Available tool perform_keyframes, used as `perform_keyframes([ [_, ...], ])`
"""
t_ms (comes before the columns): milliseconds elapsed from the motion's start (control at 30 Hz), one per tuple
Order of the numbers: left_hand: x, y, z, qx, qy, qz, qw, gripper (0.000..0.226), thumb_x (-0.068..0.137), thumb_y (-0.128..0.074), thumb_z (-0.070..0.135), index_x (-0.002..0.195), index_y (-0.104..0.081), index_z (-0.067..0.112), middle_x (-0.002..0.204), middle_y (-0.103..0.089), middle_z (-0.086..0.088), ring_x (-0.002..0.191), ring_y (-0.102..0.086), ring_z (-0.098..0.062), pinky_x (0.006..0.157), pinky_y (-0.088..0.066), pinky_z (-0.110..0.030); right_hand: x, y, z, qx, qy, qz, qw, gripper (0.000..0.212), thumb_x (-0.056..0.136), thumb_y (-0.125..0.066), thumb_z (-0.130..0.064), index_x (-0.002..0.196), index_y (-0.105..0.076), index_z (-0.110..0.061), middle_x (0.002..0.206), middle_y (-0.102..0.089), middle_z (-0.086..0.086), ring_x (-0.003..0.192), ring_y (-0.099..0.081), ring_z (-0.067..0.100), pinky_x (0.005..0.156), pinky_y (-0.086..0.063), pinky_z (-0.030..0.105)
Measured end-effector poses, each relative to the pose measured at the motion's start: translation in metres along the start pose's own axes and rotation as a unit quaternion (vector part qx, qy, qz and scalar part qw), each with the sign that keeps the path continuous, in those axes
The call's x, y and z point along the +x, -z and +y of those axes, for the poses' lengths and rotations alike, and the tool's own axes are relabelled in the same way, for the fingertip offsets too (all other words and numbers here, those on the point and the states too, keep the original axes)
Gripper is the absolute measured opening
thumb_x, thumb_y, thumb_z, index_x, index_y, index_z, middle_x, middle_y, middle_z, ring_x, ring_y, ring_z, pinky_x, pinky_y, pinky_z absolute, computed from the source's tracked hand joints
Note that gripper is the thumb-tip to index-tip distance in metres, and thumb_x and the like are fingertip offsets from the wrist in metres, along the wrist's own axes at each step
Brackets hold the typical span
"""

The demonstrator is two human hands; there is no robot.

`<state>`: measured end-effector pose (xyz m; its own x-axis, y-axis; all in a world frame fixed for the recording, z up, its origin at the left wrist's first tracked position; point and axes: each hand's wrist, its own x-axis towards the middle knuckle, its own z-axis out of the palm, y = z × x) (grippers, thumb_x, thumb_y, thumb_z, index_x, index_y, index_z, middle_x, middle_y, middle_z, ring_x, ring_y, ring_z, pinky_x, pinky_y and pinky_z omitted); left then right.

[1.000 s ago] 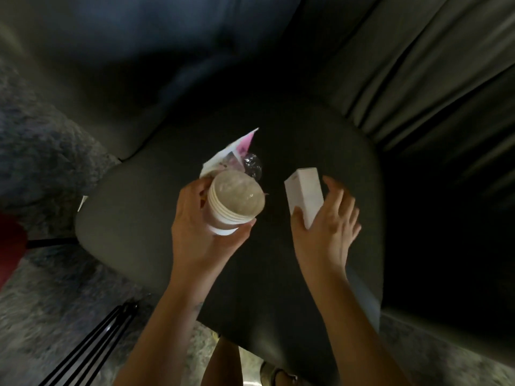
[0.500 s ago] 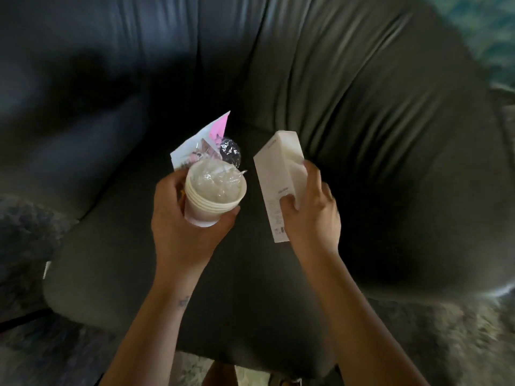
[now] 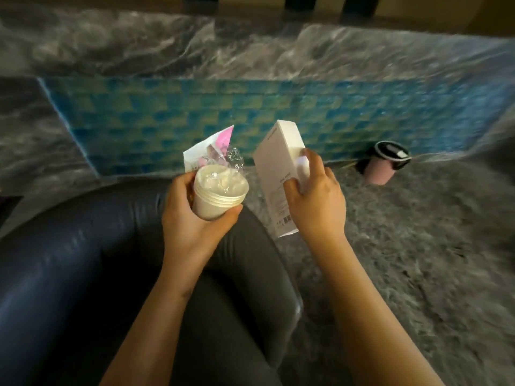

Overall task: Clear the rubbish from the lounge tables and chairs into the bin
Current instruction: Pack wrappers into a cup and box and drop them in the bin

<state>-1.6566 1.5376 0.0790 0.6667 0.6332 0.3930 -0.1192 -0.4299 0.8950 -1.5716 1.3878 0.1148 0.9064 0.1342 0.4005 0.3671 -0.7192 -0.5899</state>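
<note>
Left hand [image 3: 192, 218] still clasping stacked white paper cups [image 3: 217, 197], right hand [image 3: 317, 201] still gripping white cardboard box [image 3: 277, 174], pink black-lidded cup [image 3: 383, 167] newly centre right.

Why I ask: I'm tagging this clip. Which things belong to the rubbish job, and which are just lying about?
Job: cups held in the left hand, wrapper behind them; box held in the right hand.

Lying about: chair, rug, mat, pink cup on its side on the rug.

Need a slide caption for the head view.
Left hand grips stacked cups and wrappers; right hand holds white box over grey rug.
</note>
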Motion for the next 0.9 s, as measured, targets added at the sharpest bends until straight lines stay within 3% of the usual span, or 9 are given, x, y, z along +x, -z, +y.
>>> perform_keyframes([
  [167, 0.001, -0.095, 0.098, -0.053, -0.045, -0.046, 0.997, 0.063, 0.054, -0.085, 0.033, 0.105, -0.048, 0.034, 0.107, -0.058, 0.017, 0.094, -0.056, 0.004, 0.075, -0.043, -0.009, 0.041, 0.125, 0.055, -0.026, -0.027, 0.085, 0.996, 0.048, 0.085, -0.05, -0.022, 0.132, -0.04, -0.021, 0.102, -0.057, 0.012, 0.082, -0.051, 0.027, 0.06, -0.03, 0.03],
  [267, -0.005, -0.152, 0.153, -0.089, -0.052, -0.067, 0.992, 0.061, 0.056, -0.083, 0.029, 0.106, -0.048, 0.03, 0.108, -0.057, 0.013, 0.093, -0.055, 0.004, 0.073, -0.041, -0.009, 0.058, 0.196, 0.096, -0.048, -0.038, 0.118, 0.991, 0.046, 0.085, -0.05, -0.023, 0.131, -0.04, -0.022, 0.1, -0.057, 0.012, 0.075, -0.046, 0.024, 0.061, -0.031, 0.031],
  [467, -0.016, -0.248, 0.234, -0.122, -0.088, -0.12, 0.981, 0.059, 0.057, -0.085, 0.023, 0.102, -0.049, 0.03, 0.094, -0.05, 0.027, 0.079, -0.047, 0.026, 0.06, -0.035, 0.003, 0.077, 0.302, 0.158, -0.083, -0.092, 0.178, 0.976, 0.043, 0.085, -0.05, -0.025, 0.127, -0.041, -0.025, 0.087, -0.046, 0.002, 0.072, -0.04, 0.02, 0.052, -0.025, 0.031],
  [533, -0.017, -0.274, 0.253, -0.133, -0.093, -0.137, 0.977, 0.059, 0.057, -0.085, 0.024, 0.103, -0.049, 0.03, 0.093, -0.05, 0.028, 0.078, -0.048, 0.025, 0.058, -0.037, 0.001, 0.084, 0.327, 0.173, -0.096, -0.101, 0.191, 0.972, 0.043, 0.085, -0.05, -0.026, 0.127, -0.041, -0.025, 0.088, -0.047, 0.002, 0.072, -0.039, 0.019, 0.054, -0.025, 0.031],
  [733, -0.009, -0.353, 0.29, -0.155, -0.081, -0.191, 0.966, 0.059, 0.058, -0.085, 0.026, 0.102, -0.047, 0.032, 0.095, -0.051, 0.016, 0.079, -0.051, 0.004, 0.063, -0.04, -0.018, 0.119, 0.372, 0.213, -0.116, -0.132, 0.208, 0.962, 0.044, 0.085, -0.048, -0.027, 0.128, -0.04, -0.028, 0.087, -0.044, -0.001, 0.075, -0.044, 0.021, 0.059, -0.032, 0.031],
  [900, 0.022, -0.44, 0.305, -0.182, -0.07, -0.235, 0.952, 0.06, 0.059, -0.085, 0.027, 0.104, -0.046, 0.032, 0.103, -0.053, 0.01, 0.088, -0.055, -0.013, 0.073, -0.046, -0.031, 0.175, 0.387, 0.257, -0.142, -0.154, 0.21, 0.955, 0.045, 0.085, -0.047, -0.028, 0.129, -0.038, -0.028, 0.103, -0.056, 0.006, 0.087, -0.051, 0.024, 0.064, -0.036, 0.031],
])
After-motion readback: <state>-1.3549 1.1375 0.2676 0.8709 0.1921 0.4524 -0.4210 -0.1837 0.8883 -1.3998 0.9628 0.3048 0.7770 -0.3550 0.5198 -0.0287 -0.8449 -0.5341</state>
